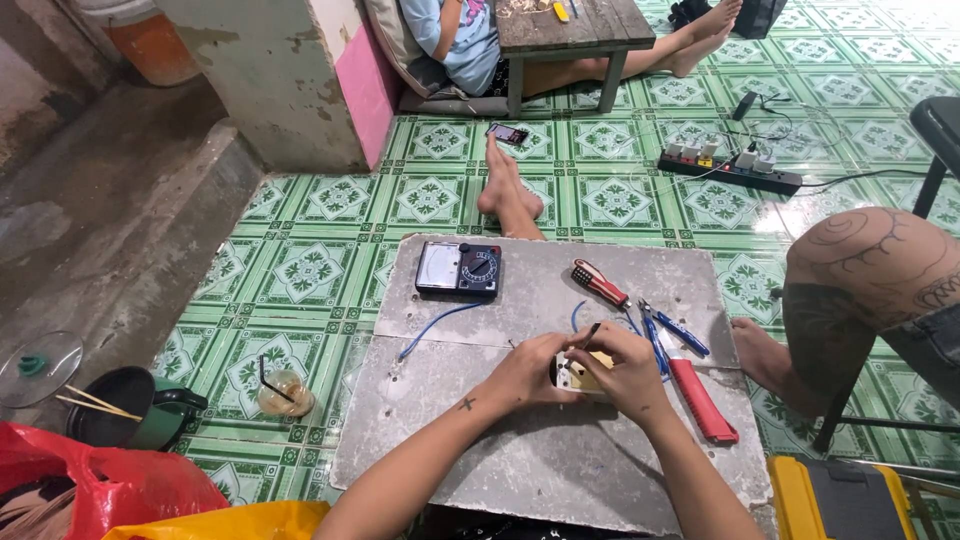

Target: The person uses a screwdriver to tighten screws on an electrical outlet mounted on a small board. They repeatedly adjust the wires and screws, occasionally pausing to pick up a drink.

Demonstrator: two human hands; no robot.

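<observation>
Both forearms reach in from the near edge of the grey slab [480,450], and the left hand [525,375] and right hand [625,372] are cupped tight around a small pale box-shaped part [578,378] near the slab's middle, seemingly steadying it while the right fingers pinch a thin dark tool [594,330] above it. Tools lie within reach: a meter [458,268] at the far-left corner, a red-handled screwdriver [598,284], blue-handled pliers [668,332] and a red knife [700,398] toward the right edge. All this sits on a green patterned tile floor [320,270], another person seated beyond.
</observation>
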